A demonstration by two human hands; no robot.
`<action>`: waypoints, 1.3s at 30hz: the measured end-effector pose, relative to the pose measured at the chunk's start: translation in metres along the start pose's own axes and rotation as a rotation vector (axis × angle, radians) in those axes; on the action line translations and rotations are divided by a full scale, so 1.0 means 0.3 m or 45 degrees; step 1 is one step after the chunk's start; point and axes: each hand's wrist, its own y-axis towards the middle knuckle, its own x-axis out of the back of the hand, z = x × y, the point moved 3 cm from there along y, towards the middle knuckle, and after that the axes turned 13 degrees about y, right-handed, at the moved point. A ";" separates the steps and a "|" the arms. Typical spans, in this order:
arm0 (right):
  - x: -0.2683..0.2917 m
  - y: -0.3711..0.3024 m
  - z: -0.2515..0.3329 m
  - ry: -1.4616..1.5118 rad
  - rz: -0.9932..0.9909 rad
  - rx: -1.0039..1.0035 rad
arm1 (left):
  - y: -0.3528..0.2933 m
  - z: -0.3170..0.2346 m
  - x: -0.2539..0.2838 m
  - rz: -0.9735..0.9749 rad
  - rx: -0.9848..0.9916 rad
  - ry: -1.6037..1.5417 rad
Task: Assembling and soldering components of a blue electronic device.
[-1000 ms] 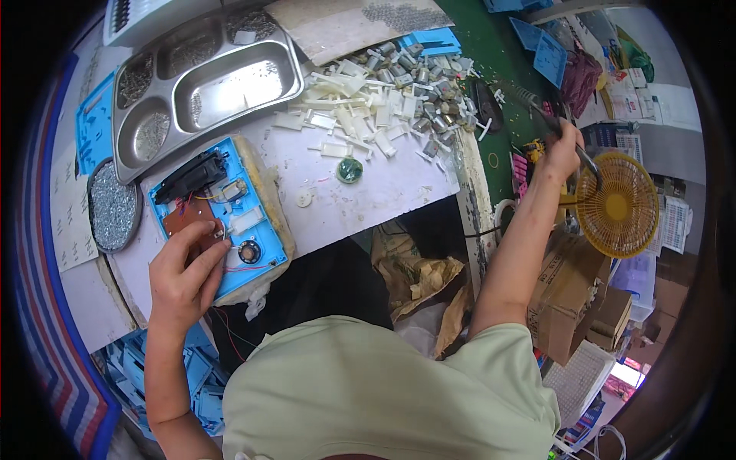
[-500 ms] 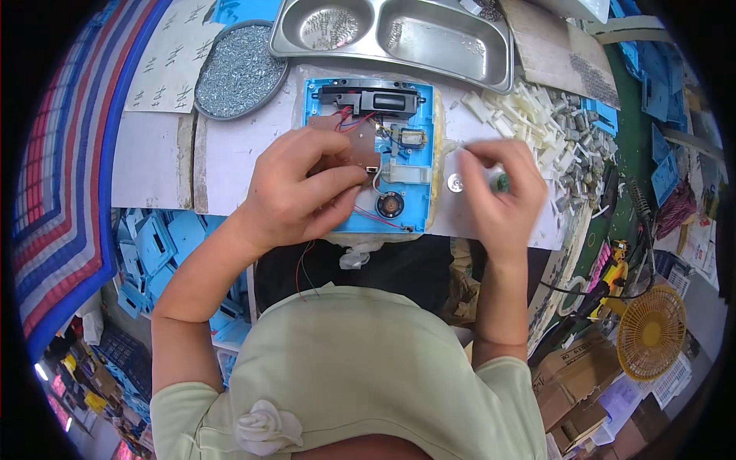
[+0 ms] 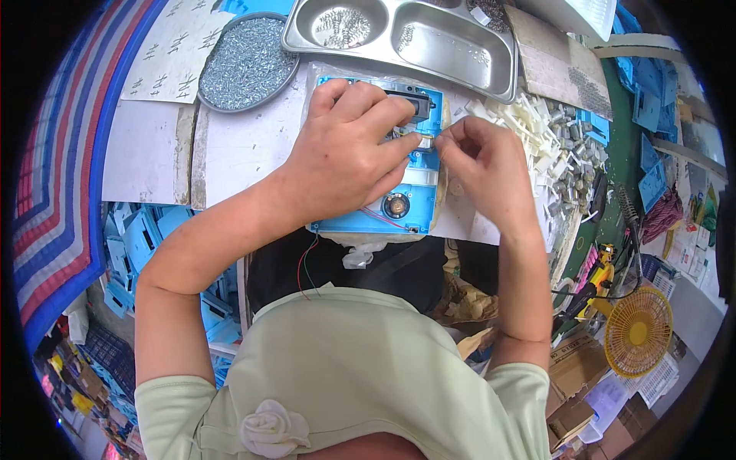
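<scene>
A blue plastic housing [image 3: 322, 225] lies flat on the bench in front of me, with a round black speaker [image 3: 396, 205] and a white strip [image 3: 420, 177] inside it. My left hand [image 3: 349, 146] reaches over it with curled fingers, hiding the brown circuit board and most of the wiring. Its index fingertip is by the small metal motor [image 3: 426, 143]. At the housing's right edge, beside that motor, my right hand [image 3: 484, 157] has thumb and fingers pinched together. Whatever either hand grips is hidden. Red and green wires [image 3: 310, 257] hang over the bench edge.
A round dish of small screws [image 3: 249, 65] stands back left, beside a steel compartment tray [image 3: 391, 54] with small metal parts. White plastic pieces [image 3: 540, 142] and grey metal parts [image 3: 586, 157] are heaped at the right. A yellow fan [image 3: 638, 332] stands lower right.
My left hand has moved up and right across the housing, covering the board. My right hand has moved from the bench left to the housing's edge. The view has shifted slightly.
</scene>
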 end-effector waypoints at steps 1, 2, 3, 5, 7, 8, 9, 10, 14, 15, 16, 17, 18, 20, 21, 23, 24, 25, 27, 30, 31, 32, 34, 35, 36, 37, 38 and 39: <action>0.010 0.019 0.002 -0.035 0.064 0.021 | -0.001 0.000 0.001 -0.009 -0.001 -0.008; 0.015 0.045 -0.001 -0.068 0.135 0.042 | -0.007 0.003 -0.003 -0.014 0.003 -0.014; 0.014 0.057 0.012 -0.100 0.203 0.062 | -0.010 0.005 -0.007 -0.020 0.004 -0.021; -0.002 0.056 0.070 -0.466 0.187 0.187 | -0.009 0.004 -0.011 -0.027 0.005 -0.014; -0.041 0.040 0.112 -0.848 0.124 0.397 | -0.014 0.001 -0.016 -0.013 0.003 -0.008; -0.064 0.028 0.141 -0.987 0.116 0.410 | -0.011 0.004 -0.019 -0.011 0.000 -0.005; -0.073 0.014 0.145 -1.017 0.099 0.410 | -0.011 0.007 -0.020 -0.007 -0.003 -0.002; -0.082 0.002 0.144 -1.046 0.084 0.412 | -0.016 0.009 -0.019 0.002 0.001 -0.007; -0.008 0.019 0.068 -0.466 0.067 0.227 | -0.009 -0.001 -0.027 -0.028 -0.012 -0.061; 0.008 0.034 0.041 -0.265 0.131 0.092 | -0.009 -0.002 -0.024 -0.026 -0.011 -0.069; 0.022 0.051 0.016 -0.063 0.194 -0.042 | -0.007 0.004 -0.018 -0.012 0.014 -0.121; 0.029 0.060 -0.005 0.139 0.257 -0.173 | -0.002 0.015 -0.011 0.002 0.041 -0.169; 0.032 0.061 -0.015 0.231 0.270 -0.214 | 0.004 0.025 -0.005 0.015 0.068 -0.218; 0.027 0.061 -0.028 0.289 0.285 -0.218 | 0.011 0.047 0.002 0.007 0.121 -0.314; 0.022 0.061 -0.035 0.320 0.294 -0.219 | 0.015 0.058 0.002 0.005 0.149 -0.360; 0.020 0.061 -0.043 0.246 0.303 -0.137 | 0.030 0.076 -0.002 0.014 0.134 -0.361; 0.019 0.060 -0.042 0.210 0.308 -0.094 | 0.035 0.082 -0.001 0.040 0.136 -0.355; 0.013 0.048 -0.027 0.115 0.269 -0.021 | 0.040 0.087 -0.004 0.065 0.138 -0.350; -0.016 0.017 0.018 -0.071 0.190 0.129 | 0.054 0.100 -0.012 0.037 0.070 -0.319; -0.034 0.014 -0.002 -0.049 0.109 0.183 | 0.058 0.112 -0.021 0.059 0.075 -0.322; -0.040 0.011 -0.011 -0.016 0.092 0.207 | 0.057 0.117 -0.024 0.076 0.094 -0.331; -0.046 0.009 -0.025 0.076 0.038 0.197 | 0.060 0.116 -0.027 0.073 0.115 -0.335; -0.070 -0.002 -0.033 0.104 -0.052 0.160 | 0.067 0.112 -0.027 0.068 0.152 -0.344; -0.078 -0.007 -0.033 0.117 -0.106 0.145 | 0.074 0.104 -0.023 0.039 0.085 -0.289; -0.079 -0.017 -0.028 0.104 -0.164 0.136 | 0.084 0.094 -0.019 0.003 0.007 -0.246; -0.101 -0.021 -0.042 0.107 -0.245 0.144 | 0.088 0.082 -0.011 -0.035 -0.075 -0.204; -0.114 -0.031 -0.041 0.057 -0.308 0.186 | 0.083 0.071 -0.015 -0.039 -0.115 -0.191; -0.131 -0.042 -0.043 0.053 -0.384 0.261 | 0.077 0.064 -0.022 -0.016 -0.134 -0.140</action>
